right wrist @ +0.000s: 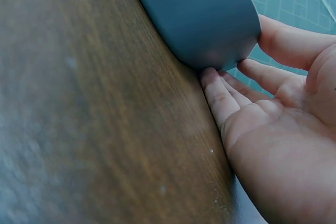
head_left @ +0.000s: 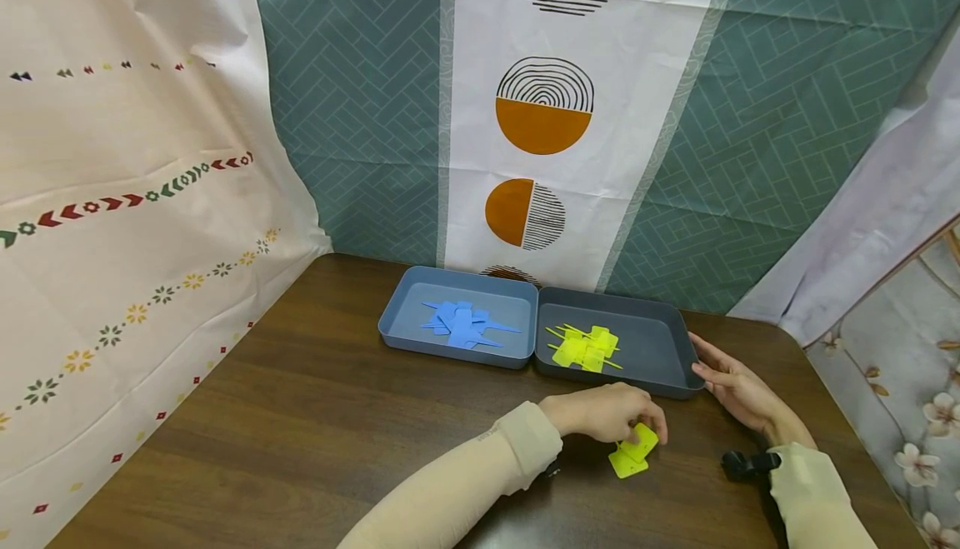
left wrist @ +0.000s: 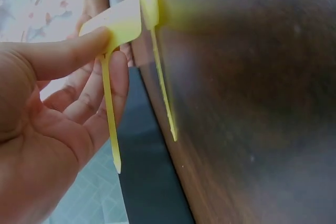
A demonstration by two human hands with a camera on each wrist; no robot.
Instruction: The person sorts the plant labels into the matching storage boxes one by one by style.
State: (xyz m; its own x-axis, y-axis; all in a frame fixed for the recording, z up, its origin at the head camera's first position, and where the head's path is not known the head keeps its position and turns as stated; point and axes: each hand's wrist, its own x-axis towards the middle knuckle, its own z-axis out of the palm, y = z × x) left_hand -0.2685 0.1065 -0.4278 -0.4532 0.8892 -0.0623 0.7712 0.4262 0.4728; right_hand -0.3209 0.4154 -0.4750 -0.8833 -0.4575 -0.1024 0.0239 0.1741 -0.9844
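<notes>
My left hand (head_left: 609, 412) pinches a yellow T-shaped plant label (left wrist: 126, 20) between thumb and fingers, its thin stem pointing away from the broad head. Beneath it, another yellow plant label (head_left: 628, 466) lies on the wooden table. My right hand (head_left: 742, 386) rests against the right end of the dark grey tray (head_left: 652, 349), its fingers fairly straight. In the right wrist view, fingertips touch the outer corner of that tray (right wrist: 210, 19). Several yellow plant labels (head_left: 583, 347) lie in a loose pile in the left part of the dark tray.
A blue-grey tray (head_left: 405, 303) stands against the dark tray's left side, with several blue plant labels (head_left: 461, 324) piled inside. Patterned curtains (head_left: 360, 116) hang behind the table (head_left: 300, 416) and along both sides. A black strap device (head_left: 742, 464) sits at my right wrist.
</notes>
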